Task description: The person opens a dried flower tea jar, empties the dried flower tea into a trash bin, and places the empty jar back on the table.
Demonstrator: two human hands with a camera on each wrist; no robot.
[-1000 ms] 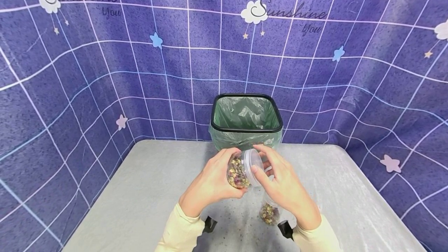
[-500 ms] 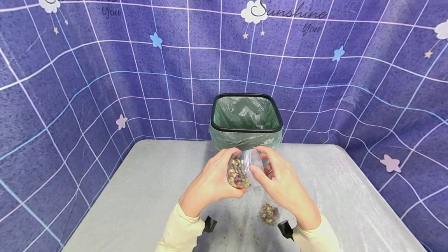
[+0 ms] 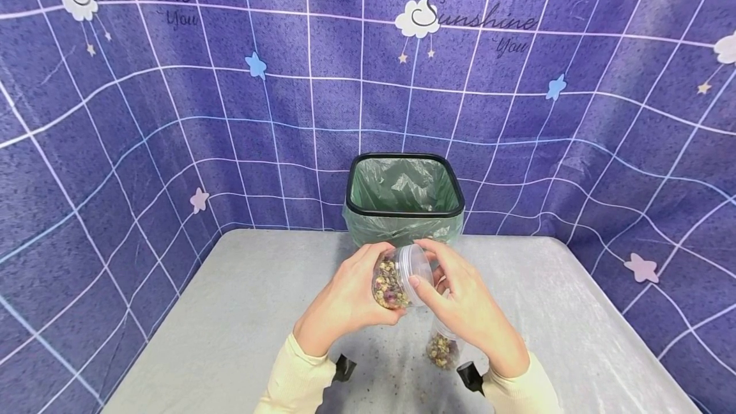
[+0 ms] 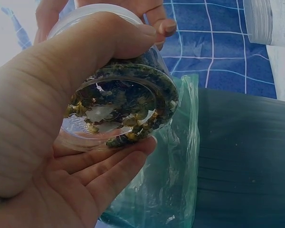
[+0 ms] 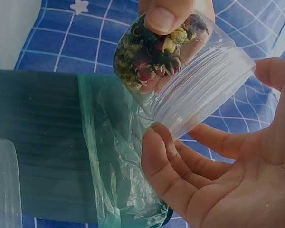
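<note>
A clear plastic jar [image 3: 388, 281], partly filled with dried flower buds [image 5: 154, 54], is held tilted on its side above the table. My left hand [image 3: 344, 296] grips its body, and the left wrist view shows the thumb across the side near the jar's base [image 4: 118, 111]. The ridged translucent lid [image 5: 206, 92] is on the jar's mouth and faces right. My right hand [image 3: 473, 304] pinches the lid's rim between thumb and fingers. Below that hand, a second jar [image 3: 442, 351] of dried flowers stands on the table, its upper part hidden.
Behind the hands stands a bin with a black rim [image 3: 405, 214] and a green plastic liner [image 3: 397, 230]. Small dark crumbs lie on the grey table [image 3: 259, 312] near the front. A purple patterned curtain [image 3: 322, 101] surrounds the table's back and sides.
The right hand's fingers have shifted slightly on the lid. Otherwise the jar, the left hand and the second jar look much the same.
</note>
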